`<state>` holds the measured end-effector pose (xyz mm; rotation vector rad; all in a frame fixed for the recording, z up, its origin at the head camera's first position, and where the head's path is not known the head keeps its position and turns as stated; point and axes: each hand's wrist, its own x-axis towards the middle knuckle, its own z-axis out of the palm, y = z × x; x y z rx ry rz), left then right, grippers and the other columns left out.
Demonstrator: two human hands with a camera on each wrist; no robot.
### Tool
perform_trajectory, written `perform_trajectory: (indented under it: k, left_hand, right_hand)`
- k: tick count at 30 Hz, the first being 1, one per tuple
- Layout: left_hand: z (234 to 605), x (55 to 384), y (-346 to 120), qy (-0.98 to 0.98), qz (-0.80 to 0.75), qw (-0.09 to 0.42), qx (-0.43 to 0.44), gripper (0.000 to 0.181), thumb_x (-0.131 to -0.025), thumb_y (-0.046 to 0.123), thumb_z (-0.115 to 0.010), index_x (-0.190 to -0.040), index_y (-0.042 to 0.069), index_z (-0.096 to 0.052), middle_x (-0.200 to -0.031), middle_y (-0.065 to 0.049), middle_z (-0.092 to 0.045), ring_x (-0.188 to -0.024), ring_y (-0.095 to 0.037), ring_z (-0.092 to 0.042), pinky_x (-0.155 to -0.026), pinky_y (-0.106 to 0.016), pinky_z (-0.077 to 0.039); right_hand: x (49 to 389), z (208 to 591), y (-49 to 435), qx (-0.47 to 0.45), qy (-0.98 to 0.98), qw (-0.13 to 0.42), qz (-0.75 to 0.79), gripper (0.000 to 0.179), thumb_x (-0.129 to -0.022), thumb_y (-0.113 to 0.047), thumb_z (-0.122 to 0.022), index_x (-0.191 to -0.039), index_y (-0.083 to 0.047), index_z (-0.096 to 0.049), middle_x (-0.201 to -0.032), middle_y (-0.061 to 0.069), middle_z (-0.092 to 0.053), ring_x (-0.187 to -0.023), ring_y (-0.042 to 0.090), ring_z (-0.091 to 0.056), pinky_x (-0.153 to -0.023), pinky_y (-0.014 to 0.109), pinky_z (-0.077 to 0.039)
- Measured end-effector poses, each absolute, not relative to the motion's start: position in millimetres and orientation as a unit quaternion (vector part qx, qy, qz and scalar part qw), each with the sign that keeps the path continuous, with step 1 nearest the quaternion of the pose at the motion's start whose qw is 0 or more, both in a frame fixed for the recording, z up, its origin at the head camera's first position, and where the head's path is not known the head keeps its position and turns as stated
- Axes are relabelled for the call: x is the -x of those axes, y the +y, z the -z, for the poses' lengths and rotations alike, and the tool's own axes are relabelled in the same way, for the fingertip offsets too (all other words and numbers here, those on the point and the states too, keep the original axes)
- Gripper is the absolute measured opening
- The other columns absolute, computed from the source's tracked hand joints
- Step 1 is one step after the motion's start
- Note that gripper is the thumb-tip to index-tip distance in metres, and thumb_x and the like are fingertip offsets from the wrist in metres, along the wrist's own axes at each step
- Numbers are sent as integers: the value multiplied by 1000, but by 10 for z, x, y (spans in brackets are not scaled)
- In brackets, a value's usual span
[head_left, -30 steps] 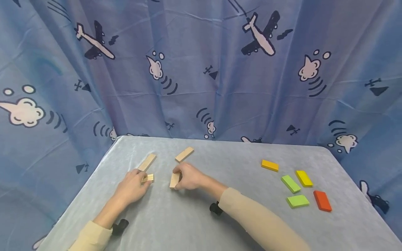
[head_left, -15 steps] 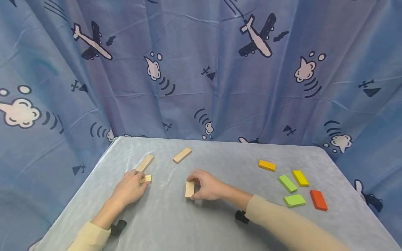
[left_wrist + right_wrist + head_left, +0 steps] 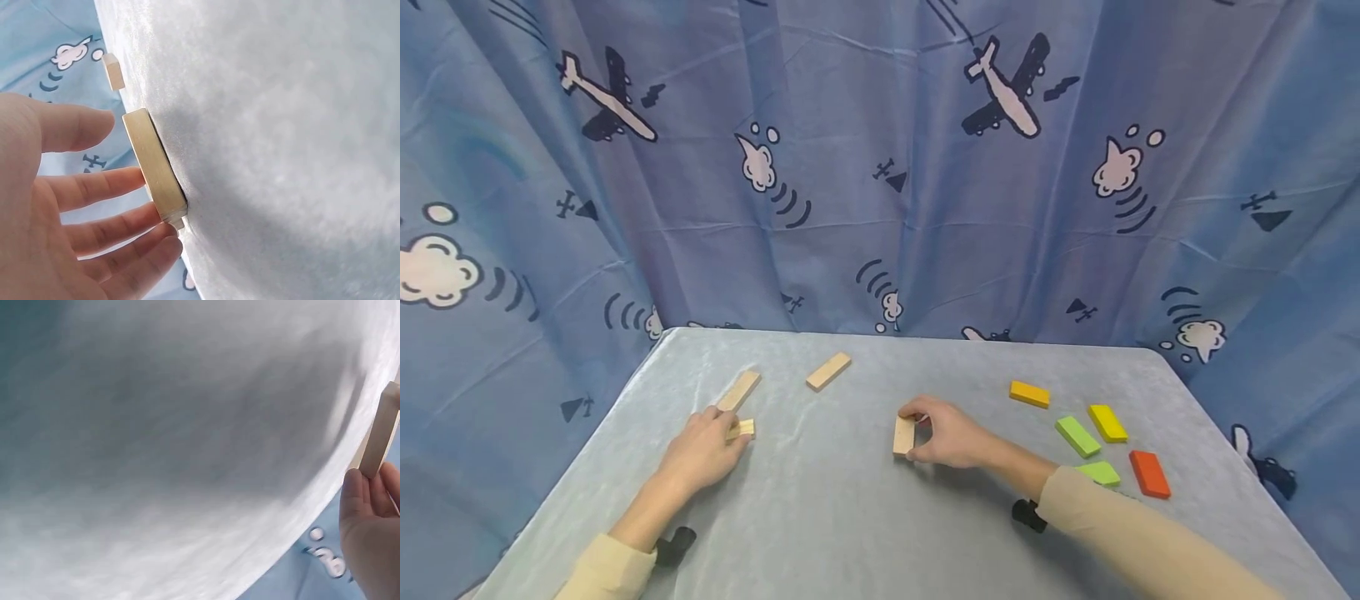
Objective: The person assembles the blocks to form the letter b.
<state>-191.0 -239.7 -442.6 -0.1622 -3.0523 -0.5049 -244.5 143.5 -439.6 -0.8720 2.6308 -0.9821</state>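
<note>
My right hand pinches a plain wooden block by its two ends, near the middle of the table. In the right wrist view that block sits at the right edge, between the fingertips and a partly cropped digit. On the left side, my left hand rests beside another wooden block. The left wrist view shows its fingertips touching that block, with the thumb held apart from it. A third wooden block lies just beyond the left hand.
One more wooden block lies farther back. To the right are an orange block, a yellow block, a green block, another green block partly behind the right sleeve, and a red block. A patterned curtain hangs behind.
My right hand has carried its wooden block rightward, away from the left hand. The left hand stays by its block. The whole head view has shifted slightly.
</note>
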Motion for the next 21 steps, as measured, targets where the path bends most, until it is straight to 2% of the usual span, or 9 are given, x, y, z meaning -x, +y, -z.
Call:
perform_trajectory:
  k: [8, 15, 21]
  left_hand:
    - [4437, 1908, -2410, -985, 163, 22, 47, 34, -96, 29, -66, -113, 0, -67, -91, -8, -52, -80, -25, -49, -60, -40, -42]
    - [4442, 1902, -2409, -984, 171, 23, 50, 31, -94, 27, -66, -110, 0, -67, -93, -10, -55, -77, -24, -51, -60, -43, -45]
    - [4446, 1930, -2398, -980, 189, 17, 65, 33, -91, 23, -68, -114, -1, -67, -101, -13, -62, -85, -28, -61, -75, -52, -51]
  right_hand:
    - [2544, 4515, 1630, 290, 896, 96, 323, 54, -78, -14, -86, -126, -3, -65, -123, 5, -63, -112, 24, -60, -98, 44, -51]
    - [2567, 4539, 1712, 304, 889, 108, 325, 52, -79, -15, -85, -126, -2, -65, -123, 5, -63, -112, 24, -60, -99, 45, -50]
    - [2573, 4555, 1771, 291, 888, 120, 335, 56, -81, -18, -85, -130, -1, -63, -130, 10, -61, -118, 28, -60, -102, 46, -49]
